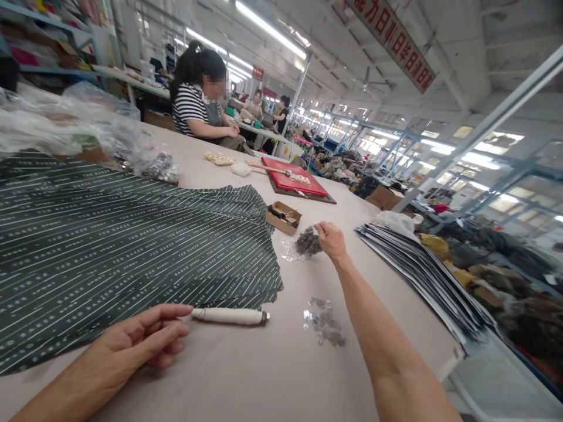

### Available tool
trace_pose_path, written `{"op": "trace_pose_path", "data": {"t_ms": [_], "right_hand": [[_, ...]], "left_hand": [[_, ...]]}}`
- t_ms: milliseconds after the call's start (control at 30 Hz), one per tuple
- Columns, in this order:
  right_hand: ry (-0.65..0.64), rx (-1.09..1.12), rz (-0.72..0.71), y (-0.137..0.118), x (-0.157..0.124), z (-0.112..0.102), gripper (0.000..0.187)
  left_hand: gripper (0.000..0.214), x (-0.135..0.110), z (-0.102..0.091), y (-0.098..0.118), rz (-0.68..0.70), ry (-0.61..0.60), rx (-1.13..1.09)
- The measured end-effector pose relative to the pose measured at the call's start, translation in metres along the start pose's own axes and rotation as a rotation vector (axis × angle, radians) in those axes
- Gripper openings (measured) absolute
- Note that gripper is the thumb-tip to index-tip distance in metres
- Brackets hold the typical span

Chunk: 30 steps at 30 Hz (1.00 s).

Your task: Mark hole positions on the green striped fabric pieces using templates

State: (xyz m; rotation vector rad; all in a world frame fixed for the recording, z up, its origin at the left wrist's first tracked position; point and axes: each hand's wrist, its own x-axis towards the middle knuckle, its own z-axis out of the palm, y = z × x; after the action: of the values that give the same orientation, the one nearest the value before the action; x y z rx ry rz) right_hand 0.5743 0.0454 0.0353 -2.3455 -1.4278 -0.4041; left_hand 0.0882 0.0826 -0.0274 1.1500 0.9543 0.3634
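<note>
My left hand (141, 343) rests on the table near me, fingers loosely stretched, their tips touching the end of a white-handled tool (229, 316). My right hand (331, 239) reaches far out, fingers closed on a clear plastic bag of small dark metal pieces (307, 242). A small pile of shiny metal pieces (324, 321) lies just left of my right forearm. Dark green striped fabric (118, 246) spreads across the left of the table, its edge beside the tool.
A small open cardboard box (283, 217) and a red tray with a hammer (294, 177) lie farther out. Stacked dark sheets (422, 275) run along the right edge. Clear bags (101, 132) pile at far left. A person in a striped shirt (193, 108) sits across the beige table (246, 375).
</note>
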Motion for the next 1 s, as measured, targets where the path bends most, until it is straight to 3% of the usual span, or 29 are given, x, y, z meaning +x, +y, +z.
{"op": "trace_pose_path", "data": {"t_ms": [433, 1000], "right_hand": [[0.038, 0.014, -0.145, -0.009, 0.007, -0.020, 0.028], [0.028, 0.022, -0.036, -0.009, 0.008, -0.024, 0.028]], "left_hand": [[0.068, 0.000, 0.003, 0.000, -0.001, 0.016, -0.036], [0.068, 0.000, 0.002, 0.000, 0.012, 0.028, -0.015]]}}
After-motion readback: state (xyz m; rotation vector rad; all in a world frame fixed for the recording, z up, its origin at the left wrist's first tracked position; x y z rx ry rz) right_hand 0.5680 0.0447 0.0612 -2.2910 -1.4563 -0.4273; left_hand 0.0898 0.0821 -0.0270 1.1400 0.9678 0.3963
